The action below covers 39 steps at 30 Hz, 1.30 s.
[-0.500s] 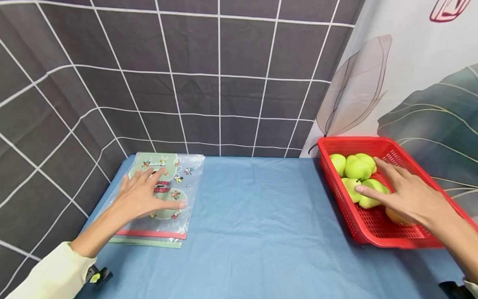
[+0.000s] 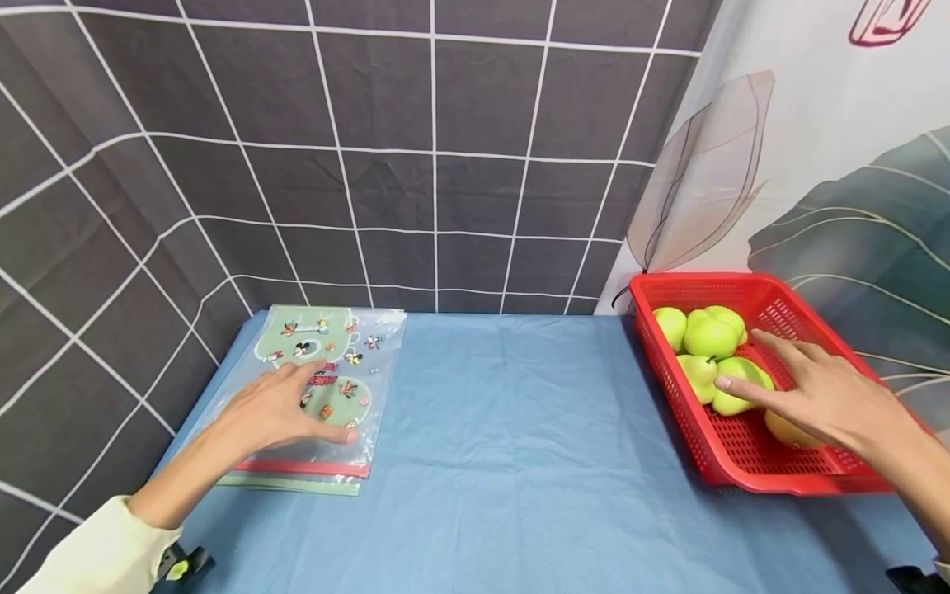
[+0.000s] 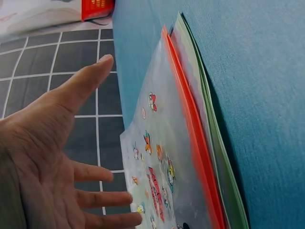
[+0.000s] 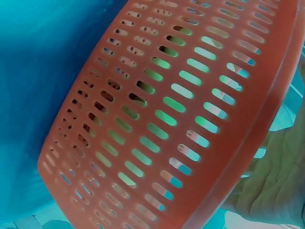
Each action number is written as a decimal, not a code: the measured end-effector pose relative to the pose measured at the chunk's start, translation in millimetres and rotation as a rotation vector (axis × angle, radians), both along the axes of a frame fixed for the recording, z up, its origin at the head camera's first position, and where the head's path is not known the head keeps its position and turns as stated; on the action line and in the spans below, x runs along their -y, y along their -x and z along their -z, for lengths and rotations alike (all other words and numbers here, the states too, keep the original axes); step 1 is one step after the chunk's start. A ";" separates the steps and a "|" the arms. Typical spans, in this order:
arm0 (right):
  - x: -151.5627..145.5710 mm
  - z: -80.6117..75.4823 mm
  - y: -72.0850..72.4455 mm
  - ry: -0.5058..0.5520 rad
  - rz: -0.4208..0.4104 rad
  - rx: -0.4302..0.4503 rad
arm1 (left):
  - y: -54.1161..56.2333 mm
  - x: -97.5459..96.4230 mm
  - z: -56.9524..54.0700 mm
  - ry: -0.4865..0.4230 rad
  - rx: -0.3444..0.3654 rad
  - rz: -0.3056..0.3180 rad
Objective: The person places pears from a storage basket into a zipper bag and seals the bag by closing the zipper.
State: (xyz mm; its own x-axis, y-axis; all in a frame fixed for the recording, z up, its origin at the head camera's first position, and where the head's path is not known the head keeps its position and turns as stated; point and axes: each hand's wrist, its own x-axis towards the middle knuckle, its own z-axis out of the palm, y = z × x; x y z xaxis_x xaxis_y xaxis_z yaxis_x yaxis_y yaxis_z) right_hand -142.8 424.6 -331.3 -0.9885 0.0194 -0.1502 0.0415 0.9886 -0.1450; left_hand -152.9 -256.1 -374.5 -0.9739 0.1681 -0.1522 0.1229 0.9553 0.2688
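On the left, a small stack of clear zip bags point(image 2: 378, 346) printed with cartoon figures lies flat, with red and green zip strips along the near edge. My left hand point(image 2: 275, 408) hovers over it, thumb spread from the fingers and holding nothing; the left wrist view shows the palm apart from the bags point(image 3: 157, 133). A red basket point(image 2: 779, 483) stands on the right with several green pears point(image 2: 711, 334) and a yellow-orange fruit point(image 2: 790, 431) inside. Above the fruit is my right hand point(image 2: 834, 400), fingers extended, gripping nothing. Basket wall point(image 4: 143, 143) covers most of the right wrist view.
A blue cloth point(image 2: 512, 445) covers the table between the bags and the basket. Behind and to the left hangs a dark grey curtain point(image 2: 475, 198) with white grid lines. A pale curtain point(image 2: 809, 165) with leaf shapes hangs behind the basket.
My left hand has drawn back a little toward the near edge, uncovering more of the top bag's print. The right hand has shifted slightly to the right over the basket.
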 end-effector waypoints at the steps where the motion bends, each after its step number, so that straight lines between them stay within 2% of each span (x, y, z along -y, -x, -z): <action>1: -0.8 1.4 0.6 -0.001 -0.006 0.001 | -0.6 0.8 -0.3 0.003 0.009 -0.001; 9: -4.2 9.9 5.7 -0.054 -0.051 -0.005 | -2.4 6.0 -0.4 0.030 0.096 -0.003; 18: -10.9 11.1 11.3 -0.072 -0.121 0.018 | -4.5 9.5 5.9 0.027 0.181 0.042; 24: -14.9 10.2 17.2 -0.057 -0.148 0.034 | -5.9 10.7 8.5 0.022 0.187 0.065; 33: -21.0 8.6 24.8 -0.024 -0.189 -0.007 | -5.7 11.9 10.5 -0.013 0.221 0.102; 39: -22.7 11.8 32.2 -0.018 -0.218 -0.017 | -5.9 14.0 9.9 -0.041 0.238 0.102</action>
